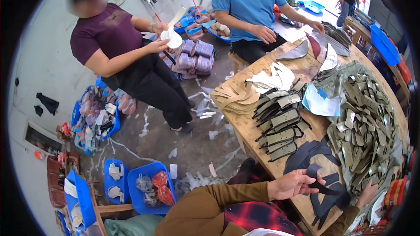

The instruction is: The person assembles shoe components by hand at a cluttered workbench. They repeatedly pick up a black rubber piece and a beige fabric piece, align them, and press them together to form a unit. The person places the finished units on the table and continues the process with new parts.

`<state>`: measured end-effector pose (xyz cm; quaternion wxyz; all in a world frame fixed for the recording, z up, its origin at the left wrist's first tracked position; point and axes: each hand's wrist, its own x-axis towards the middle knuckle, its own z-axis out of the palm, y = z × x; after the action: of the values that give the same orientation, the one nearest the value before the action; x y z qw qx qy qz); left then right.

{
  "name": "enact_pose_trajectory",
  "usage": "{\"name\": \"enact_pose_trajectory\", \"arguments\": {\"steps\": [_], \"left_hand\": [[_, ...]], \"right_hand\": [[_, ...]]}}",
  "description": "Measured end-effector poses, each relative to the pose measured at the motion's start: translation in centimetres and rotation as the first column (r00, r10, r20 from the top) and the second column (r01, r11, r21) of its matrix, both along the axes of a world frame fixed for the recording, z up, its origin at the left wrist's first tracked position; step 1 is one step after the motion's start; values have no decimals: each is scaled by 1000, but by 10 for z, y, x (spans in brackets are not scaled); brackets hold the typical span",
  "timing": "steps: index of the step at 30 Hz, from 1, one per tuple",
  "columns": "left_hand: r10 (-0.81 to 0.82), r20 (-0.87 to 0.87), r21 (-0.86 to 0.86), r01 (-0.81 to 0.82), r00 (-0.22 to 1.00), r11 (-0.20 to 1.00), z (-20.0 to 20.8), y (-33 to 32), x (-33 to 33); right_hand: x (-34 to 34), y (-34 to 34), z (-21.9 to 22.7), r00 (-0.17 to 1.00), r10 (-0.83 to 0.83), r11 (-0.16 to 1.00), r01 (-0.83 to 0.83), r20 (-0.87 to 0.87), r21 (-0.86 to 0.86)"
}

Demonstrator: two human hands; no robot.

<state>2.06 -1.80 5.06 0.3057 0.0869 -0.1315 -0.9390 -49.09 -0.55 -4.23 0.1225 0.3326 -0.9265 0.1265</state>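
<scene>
My left hand [294,184] pinches a dark grey fabric strip [323,188] that curls out past its fingers, above the near part of the table. Below it lie more dark strips [313,155] in loose stacks. At the near edge of a large heap of olive-green strap-like pieces [365,126], my right hand [367,193] touches the heap; its fingertips are too small and partly hidden to show a grip. Several olive pieces with black edging [282,131] are laid in rows left of the heap, on the wooden table [317,124].
Beige strips [236,96], white pieces [273,78] and a paper sheet [321,101] lie farther along the table. A person in blue [249,8] sits at its far side; another in purple [113,35] stands holding white pieces. Blue bins [151,170] and scraps cover the floor at left.
</scene>
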Motion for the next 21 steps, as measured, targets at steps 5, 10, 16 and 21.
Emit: {"name": "enact_pose_trajectory", "arguments": {"steps": [5,10,16,21], "left_hand": [[-60,-112,20,63,992,998,9,-4,6],[-24,-82,-21,22,996,1000,9,-5,16],[32,-95,28,-30,995,999,6,-6,29],[11,-171,16,-9,985,1000,5,-11,32]], "right_hand": [[-1,-5,16,995,-47,992,37,87,118],[-59,14,-17,993,39,995,-29,108,-93],[4,29,-2,633,381,582,402,674,-707],[-5,65,-14,435,713,368,435,550,-822]]}}
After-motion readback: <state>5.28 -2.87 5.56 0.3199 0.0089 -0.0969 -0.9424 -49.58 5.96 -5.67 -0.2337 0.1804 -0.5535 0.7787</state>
